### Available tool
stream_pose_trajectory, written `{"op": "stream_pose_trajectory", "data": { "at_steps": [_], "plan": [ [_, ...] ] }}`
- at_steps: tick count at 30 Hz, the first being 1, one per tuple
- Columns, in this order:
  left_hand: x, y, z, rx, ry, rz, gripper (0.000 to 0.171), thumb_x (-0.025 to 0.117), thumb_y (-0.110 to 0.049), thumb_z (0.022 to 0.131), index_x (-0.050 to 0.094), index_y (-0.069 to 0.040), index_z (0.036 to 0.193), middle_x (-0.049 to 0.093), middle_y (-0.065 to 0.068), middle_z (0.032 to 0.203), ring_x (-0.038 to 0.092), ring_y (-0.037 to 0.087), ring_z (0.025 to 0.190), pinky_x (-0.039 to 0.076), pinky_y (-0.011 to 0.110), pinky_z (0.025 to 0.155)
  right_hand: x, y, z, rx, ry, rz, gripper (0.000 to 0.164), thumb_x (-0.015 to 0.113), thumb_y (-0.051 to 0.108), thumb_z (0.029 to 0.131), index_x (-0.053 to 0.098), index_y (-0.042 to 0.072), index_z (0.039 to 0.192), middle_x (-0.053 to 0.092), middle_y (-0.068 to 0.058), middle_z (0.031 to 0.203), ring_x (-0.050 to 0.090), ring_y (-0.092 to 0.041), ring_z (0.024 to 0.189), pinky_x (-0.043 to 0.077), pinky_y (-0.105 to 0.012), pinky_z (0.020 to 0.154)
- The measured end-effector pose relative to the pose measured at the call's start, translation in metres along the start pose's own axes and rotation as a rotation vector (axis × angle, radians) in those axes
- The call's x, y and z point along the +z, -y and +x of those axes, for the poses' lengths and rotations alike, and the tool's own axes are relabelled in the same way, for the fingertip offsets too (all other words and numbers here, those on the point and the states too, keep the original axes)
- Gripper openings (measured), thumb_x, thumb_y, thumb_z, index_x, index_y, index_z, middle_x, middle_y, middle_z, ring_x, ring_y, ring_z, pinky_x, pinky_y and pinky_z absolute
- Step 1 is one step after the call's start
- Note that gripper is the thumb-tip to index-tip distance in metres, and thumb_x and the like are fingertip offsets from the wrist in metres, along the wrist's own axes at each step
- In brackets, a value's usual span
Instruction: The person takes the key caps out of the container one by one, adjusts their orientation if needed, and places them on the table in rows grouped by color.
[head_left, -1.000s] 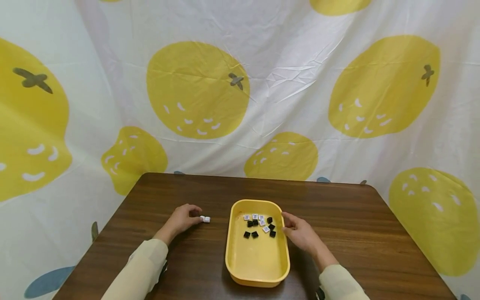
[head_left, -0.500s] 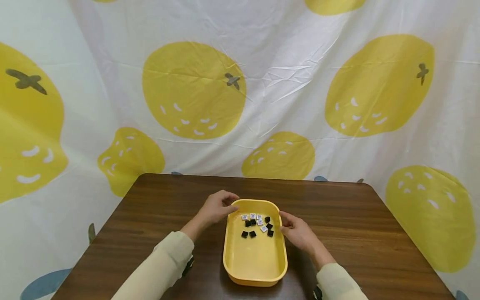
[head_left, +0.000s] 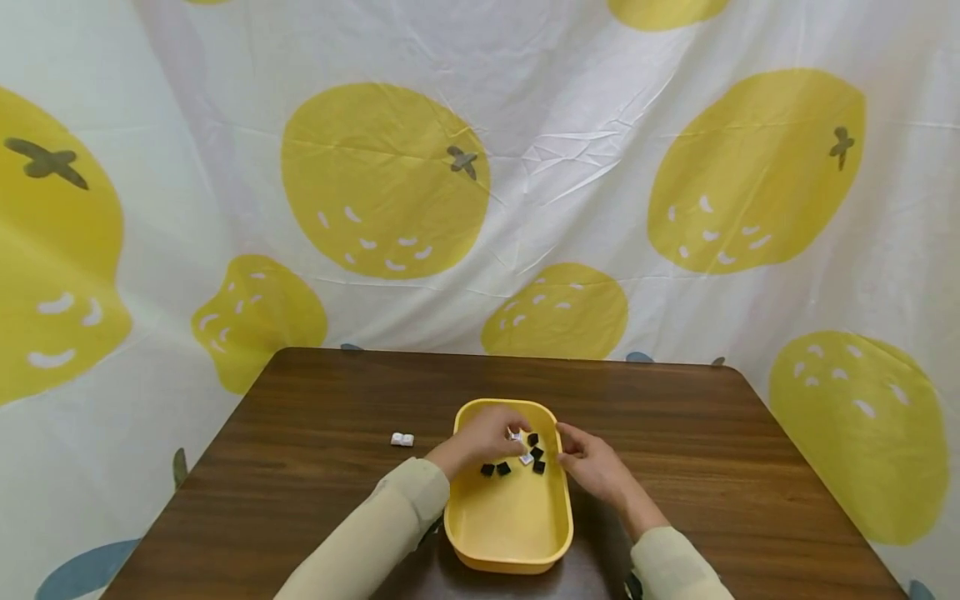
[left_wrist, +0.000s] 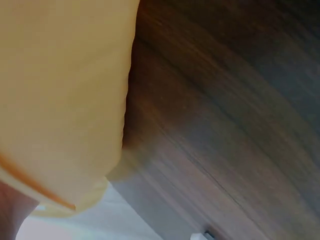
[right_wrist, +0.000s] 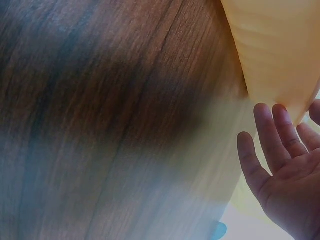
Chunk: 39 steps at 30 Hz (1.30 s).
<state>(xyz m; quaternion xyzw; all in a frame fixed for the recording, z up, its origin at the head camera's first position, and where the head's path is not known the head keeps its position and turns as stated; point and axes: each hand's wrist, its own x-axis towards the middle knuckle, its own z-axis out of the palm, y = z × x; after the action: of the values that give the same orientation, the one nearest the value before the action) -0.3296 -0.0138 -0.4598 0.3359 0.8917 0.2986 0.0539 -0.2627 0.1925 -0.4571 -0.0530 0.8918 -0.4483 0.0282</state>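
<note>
A yellow tray (head_left: 510, 521) stands on the table, with small black keycaps (head_left: 538, 467) and white keycaps (head_left: 527, 459) inside its far half. My left hand (head_left: 486, 435) reaches over the tray's left rim, thumb and fingers parted around a white keycap; the back of the hand hides several pieces. In the left wrist view, mostly the tray's outer wall (left_wrist: 60, 95) shows. My right hand (head_left: 596, 468) rests at the tray's right side. The right wrist view shows its fingers (right_wrist: 270, 132) loosely extended against the wall.
Two white keycaps (head_left: 402, 439) sit side by side on the dark wooden table (head_left: 697, 467), left of the tray. Behind the table hangs a white cloth (head_left: 570, 200) printed with yellow lemons.
My left hand has left the white keycaps on the table and moved right, over the rim and into the tray. The right hand stays at the tray's side.
</note>
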Motion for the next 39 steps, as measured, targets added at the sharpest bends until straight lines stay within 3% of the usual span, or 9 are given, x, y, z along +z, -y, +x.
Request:
{"op": "stream_pose_trajectory", "data": {
  "at_steps": [9,16,22,24,31,39],
  "plan": [
    [0.012,-0.002,0.001,-0.037,0.102,0.159,0.026,0.074,-0.011,0.086,0.074,-0.007,0.112,0.072,0.002,0.099,0.059,0.009,0.079,0.049,0.023,0.072,0.002,-0.001,-0.001,0.017,-0.003,0.008,0.05,0.06,0.003,0.093,0.05,-0.002,0.142,0.066,-0.012,0.103,0.062,-0.022,0.092,0.051,-0.036,0.075],
    [0.018,-0.001,-0.002,-0.074,0.1,0.253,0.01,0.077,-0.018,0.081,0.077,-0.017,0.091,0.059,-0.011,0.07,0.05,0.009,0.062,0.041,0.022,0.059,0.002,-0.002,0.001,0.019,0.012,0.021,0.051,0.06,0.003,0.094,0.048,-0.001,0.144,0.066,-0.012,0.101,0.063,-0.022,0.091,0.051,-0.036,0.075],
    [0.02,-0.002,-0.003,-0.082,0.116,0.302,0.027,0.079,-0.028,0.082,0.076,-0.019,0.107,0.065,-0.009,0.084,0.052,0.009,0.072,0.045,0.026,0.069,0.001,-0.001,0.001,0.018,0.011,0.019,0.051,0.06,0.003,0.094,0.049,-0.001,0.143,0.067,-0.011,0.1,0.063,-0.022,0.091,0.051,-0.037,0.076],
    [0.021,-0.001,-0.003,-0.07,0.117,0.318,0.025,0.078,-0.029,0.083,0.077,-0.02,0.106,0.065,-0.01,0.086,0.052,0.008,0.074,0.045,0.025,0.07,0.001,0.0,0.001,0.021,0.012,0.018,0.051,0.06,0.003,0.094,0.049,-0.001,0.144,0.067,-0.011,0.101,0.063,-0.022,0.091,0.051,-0.037,0.076],
    [0.023,0.001,-0.004,-0.06,0.092,0.263,0.011,0.075,-0.028,0.088,0.078,-0.019,0.093,0.057,-0.011,0.077,0.05,0.008,0.07,0.043,0.023,0.066,0.002,0.0,-0.001,0.022,0.009,0.015,0.051,0.06,0.003,0.094,0.049,-0.001,0.143,0.066,-0.011,0.101,0.062,-0.022,0.09,0.051,-0.037,0.076],
    [0.016,0.001,-0.003,-0.077,0.01,0.014,0.007,0.076,-0.016,0.087,0.071,-0.011,0.09,0.06,-0.007,0.074,0.053,0.007,0.064,0.046,0.022,0.059,0.0,0.0,0.0,0.025,0.015,0.023,0.051,0.06,0.004,0.095,0.048,0.0,0.144,0.066,-0.011,0.102,0.062,-0.022,0.092,0.051,-0.037,0.076]
  ]
}}
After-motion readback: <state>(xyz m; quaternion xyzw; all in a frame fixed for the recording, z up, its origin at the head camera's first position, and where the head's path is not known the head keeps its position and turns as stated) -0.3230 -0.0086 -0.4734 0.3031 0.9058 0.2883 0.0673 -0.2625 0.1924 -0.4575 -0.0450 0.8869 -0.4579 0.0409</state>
